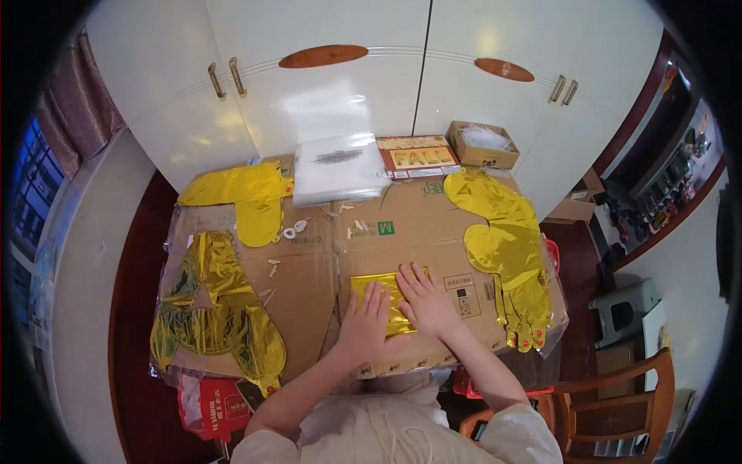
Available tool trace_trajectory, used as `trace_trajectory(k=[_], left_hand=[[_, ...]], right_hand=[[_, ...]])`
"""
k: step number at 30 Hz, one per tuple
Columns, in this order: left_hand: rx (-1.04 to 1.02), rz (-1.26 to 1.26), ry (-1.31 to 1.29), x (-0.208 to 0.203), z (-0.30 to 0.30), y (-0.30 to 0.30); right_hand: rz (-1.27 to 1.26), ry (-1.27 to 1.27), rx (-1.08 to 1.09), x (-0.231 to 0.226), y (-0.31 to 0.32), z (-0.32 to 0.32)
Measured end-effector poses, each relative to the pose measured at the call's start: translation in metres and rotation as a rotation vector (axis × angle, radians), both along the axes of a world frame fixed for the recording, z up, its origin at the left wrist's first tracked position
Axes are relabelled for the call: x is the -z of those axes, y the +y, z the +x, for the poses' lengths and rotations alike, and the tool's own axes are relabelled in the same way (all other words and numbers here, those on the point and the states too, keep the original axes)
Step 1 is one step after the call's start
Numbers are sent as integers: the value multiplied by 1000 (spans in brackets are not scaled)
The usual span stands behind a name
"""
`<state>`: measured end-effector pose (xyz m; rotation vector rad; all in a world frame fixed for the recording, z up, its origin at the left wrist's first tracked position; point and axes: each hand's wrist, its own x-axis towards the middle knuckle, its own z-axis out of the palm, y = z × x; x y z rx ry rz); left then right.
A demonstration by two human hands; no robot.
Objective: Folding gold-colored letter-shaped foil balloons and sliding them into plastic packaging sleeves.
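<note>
A folded, shiny gold foil balloon (394, 300) lies as a flat rectangle on the cardboard in front of me. My left hand (365, 326) rests on its left side, fingers stretched out. Across its right side lies my right hand (430, 305), flat with the fingers spread. Neither hand grips anything; both palms partly cover the foil. An uninflated A-shaped gold foil balloon (251, 325) is spread out to the left. Behind it is an F-shaped gold foil balloon (259, 210). More flat gold foil balloons (506, 243) overlap along the right edge.
At the back stand a stack of clear plastic bags (340, 174), a printed card packet (421, 157) and a small cardboard box (485, 145). Two white ribbon rolls (294, 230) and several small wooden clips (361, 226) lie mid-table. A wooden chair (618, 402) stands at right.
</note>
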<state>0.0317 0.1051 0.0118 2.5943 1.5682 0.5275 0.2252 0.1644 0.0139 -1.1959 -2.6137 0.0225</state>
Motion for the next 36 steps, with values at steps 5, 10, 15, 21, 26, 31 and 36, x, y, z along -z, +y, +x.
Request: trace_trajectory(k=[5,10,15,21,26,31,36], left_hand=[[-85,-71,124,-7,-16,16],[-138,-144,222,-7,-23,14],[-137,-159,262,-9,-24,14],[-141,-230,311,-20,-32,17],[-172,-225,377,-21,-46,18],[-279,-76,10,-13,-65,23],[-375,-131,-344,-9,-74,36]], right_hand=[[24,-56,26,-4,-2,0],[-15,-47,52,-6,-3,-2],[-17,-38,129,2,-3,0],[10,-82,157,-1,-6,3],[47,-91,107,-2,-7,4],[37,-76,124,-1,-7,3],[49,-87,120,0,-7,3]])
